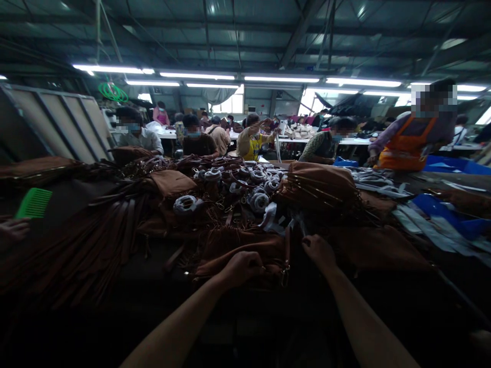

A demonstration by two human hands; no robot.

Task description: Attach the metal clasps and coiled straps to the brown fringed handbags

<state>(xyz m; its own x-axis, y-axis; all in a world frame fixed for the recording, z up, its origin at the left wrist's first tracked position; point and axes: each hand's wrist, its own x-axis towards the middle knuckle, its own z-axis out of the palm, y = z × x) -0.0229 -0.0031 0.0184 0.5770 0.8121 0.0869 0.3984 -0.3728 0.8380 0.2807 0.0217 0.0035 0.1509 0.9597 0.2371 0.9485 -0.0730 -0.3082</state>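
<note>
A brown fringed bag [238, 250] lies on the dark table in front of me. My left hand [245, 267] is closed on its near edge, the fingers curled into the soft material. A brown strap [287, 248] with a metal clip [284, 276] hangs at the bag's right end. Just right of the strap, my right hand [317, 249] is closed in a pinch on a wisp of clear plastic wrap [299, 223]. The wrap is blurred and dim, so its far end is hard to follow.
Plastic-wrapped strap coils [259, 200] and a stack of brown bags [318, 186] lie beyond. Long brown strips [103, 245] spread at left, near another person's hand [15, 229] with a green comb [34, 203]. Blue plastic [452, 212] lies right. Several co-workers sit opposite; one stands in an orange apron [406, 143].
</note>
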